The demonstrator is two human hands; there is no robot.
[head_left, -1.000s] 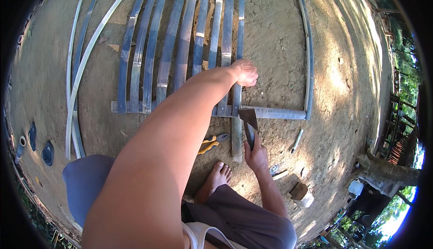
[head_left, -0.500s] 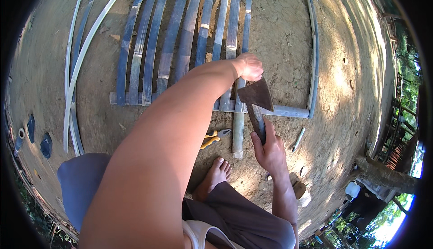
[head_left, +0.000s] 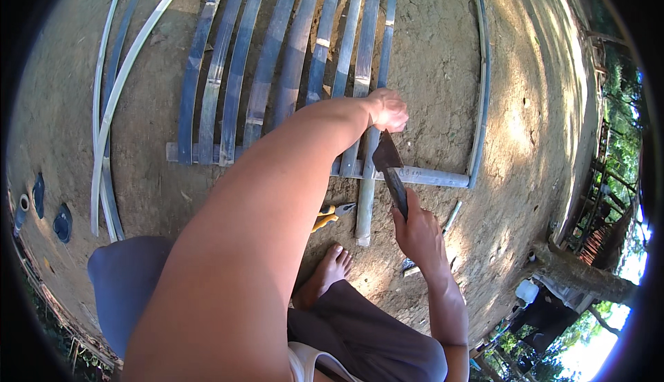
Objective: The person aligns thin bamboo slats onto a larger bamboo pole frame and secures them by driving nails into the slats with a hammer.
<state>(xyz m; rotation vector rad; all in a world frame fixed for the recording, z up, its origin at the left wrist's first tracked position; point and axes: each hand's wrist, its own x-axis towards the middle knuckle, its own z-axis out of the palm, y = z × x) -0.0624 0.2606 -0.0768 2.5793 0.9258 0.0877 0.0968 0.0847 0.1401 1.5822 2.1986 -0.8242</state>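
Note:
My right hand (head_left: pixel 420 237) grips the dark handle of a hatchet (head_left: pixel 389 154). Its broad, rust-brown head is tilted nearly edge-on against a narrow bamboo strip (head_left: pixel 365 209). Just beyond the blade, my left hand (head_left: pixel 389 110) is closed over the same strip, its fingertips hidden. My left forearm reaches across the other bamboo slats (head_left: pixel 266 71), hiding their near parts. The strip crosses over a bamboo crosspiece (head_left: pixel 436 176), and its near end sticks out toward my bare foot (head_left: pixel 333 264). Pliers with yellow handles (head_left: pixel 325 217) lie on the dirt left of that end.
At the right, a bamboo side rail (head_left: pixel 482 85) meets the crosspiece. Long loose strips (head_left: pixel 131 71) lie at the left, near a pair of dark slippers (head_left: pixel 62 223) and a tube (head_left: pixel 24 203). A thin pale stick (head_left: pixel 453 215) lies right of my right hand.
The hatchet has turned from showing its broad face to nearly edge-on and come against the strip. My right hand has shifted slightly nearer and right; the left stays closed at the strip.

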